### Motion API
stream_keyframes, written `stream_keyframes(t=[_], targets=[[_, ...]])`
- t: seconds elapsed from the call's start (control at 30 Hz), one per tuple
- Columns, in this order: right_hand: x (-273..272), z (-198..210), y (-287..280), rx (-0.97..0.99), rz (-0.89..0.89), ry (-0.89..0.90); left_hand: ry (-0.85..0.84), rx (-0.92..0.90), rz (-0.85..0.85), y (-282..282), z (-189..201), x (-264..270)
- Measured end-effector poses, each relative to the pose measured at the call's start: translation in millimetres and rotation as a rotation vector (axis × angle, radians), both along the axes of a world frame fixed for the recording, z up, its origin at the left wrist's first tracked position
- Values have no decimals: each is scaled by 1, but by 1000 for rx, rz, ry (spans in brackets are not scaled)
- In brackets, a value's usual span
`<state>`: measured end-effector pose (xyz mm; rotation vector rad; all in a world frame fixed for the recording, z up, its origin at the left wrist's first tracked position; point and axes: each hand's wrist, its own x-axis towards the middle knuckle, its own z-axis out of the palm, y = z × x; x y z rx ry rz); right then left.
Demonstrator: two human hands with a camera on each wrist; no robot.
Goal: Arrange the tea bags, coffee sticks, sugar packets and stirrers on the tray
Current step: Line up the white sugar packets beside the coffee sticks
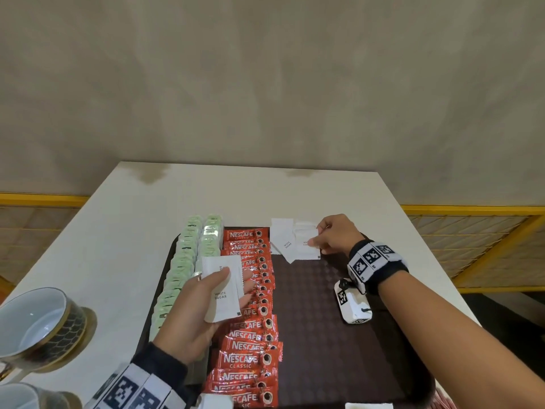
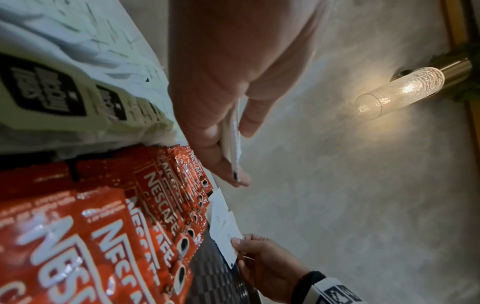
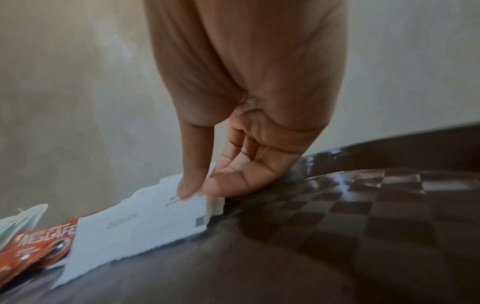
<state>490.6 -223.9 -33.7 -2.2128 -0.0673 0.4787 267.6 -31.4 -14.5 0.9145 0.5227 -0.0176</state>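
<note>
Under right hand (image 1: 333,235): pinched white paper sugar packet (image 1: 306,245) | left hand (image 1: 203,308): grips spare packets (image 1: 222,290) | step: sugar row; next: lay alongside

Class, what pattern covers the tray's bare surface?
A dark brown checkered pattern on the tray, clearest in the right wrist view.

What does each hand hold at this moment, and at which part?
The left hand holds a small stack of white sugar packets across the middle, thumb on top. The right hand pinches the right edge of a sugar packet lying on the tray.
</note>
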Motion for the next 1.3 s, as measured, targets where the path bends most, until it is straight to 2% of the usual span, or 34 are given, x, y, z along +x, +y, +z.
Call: stream_keyframes(t=[0.13, 0.23, 0.33, 0.43, 0.53, 0.6, 0.7, 0.87, 1.13, 1.3], targets=[[7, 3, -7, -17, 66, 29, 10, 15, 22, 3, 0, -3], [7, 0, -4, -78, 49, 0, 22, 25, 25, 3, 1, -4], [3, 1, 3, -192, 46, -172, 22, 31, 24, 1, 1, -5], [-7, 11, 14, -288, 197, -357, 30, 53, 33, 1, 1, -6], [-22, 13, 33, -413, 400, -455, 31, 61, 42, 0, 0, -6], [-26, 8, 42, -510, 442, -495, 31, 62, 41, -1, 1, -6], [-27, 3, 48, -581, 433, -492, 34, 69, 25, 0, 0, -7], [-27, 2, 54, -586, 394, -451, 49, 65, 39, 3, -3, -8], [-20, 7, 58, -517, 362, -282, 76, 69, 42, 4, -4, -5], [-17, 9, 61, -511, 367, -282, 75, 72, 39, 4, -4, -6]])
